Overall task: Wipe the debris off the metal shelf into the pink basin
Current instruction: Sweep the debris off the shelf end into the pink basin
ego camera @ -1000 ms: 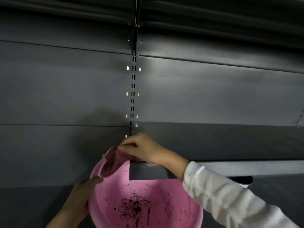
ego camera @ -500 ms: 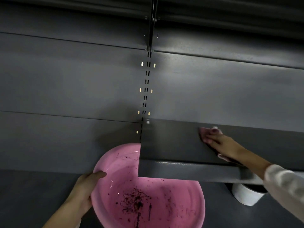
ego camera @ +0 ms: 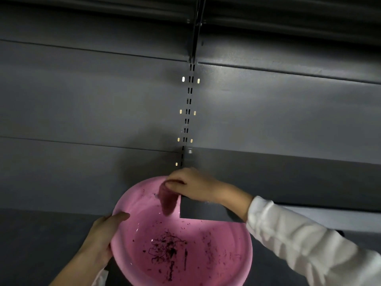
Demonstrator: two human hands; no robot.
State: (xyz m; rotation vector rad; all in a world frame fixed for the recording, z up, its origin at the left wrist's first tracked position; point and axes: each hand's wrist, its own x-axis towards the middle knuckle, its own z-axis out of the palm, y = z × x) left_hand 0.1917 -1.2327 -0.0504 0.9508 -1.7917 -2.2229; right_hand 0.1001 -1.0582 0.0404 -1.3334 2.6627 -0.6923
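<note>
A round pink basin [ego camera: 231,263] is held just under the left end of a dark grey metal shelf [ego camera: 288,182]. Dark debris [ego camera: 167,249] lies in a clump on the basin's bottom, with specks around it. My left hand [ego camera: 103,234] grips the basin's left rim. My right hand [ego camera: 193,185] is at the shelf's left front corner, shut on a pink cloth [ego camera: 168,200] that hangs over the shelf edge into the basin. A few pale specks lie on the shelf by my right wrist.
A slotted upright [ego camera: 186,120] runs down the grey back panel [ego camera: 82,100] above the shelf's left end. Another shelf's underside [ego camera: 268,13] crosses the top. A lower grey surface [ego camera: 41,244] extends to the left below the basin.
My right hand has swept the cloth leftward along the shelf, from its middle to the left corner, and the cloth now hangs over the basin. The left hand still holds the rim.
</note>
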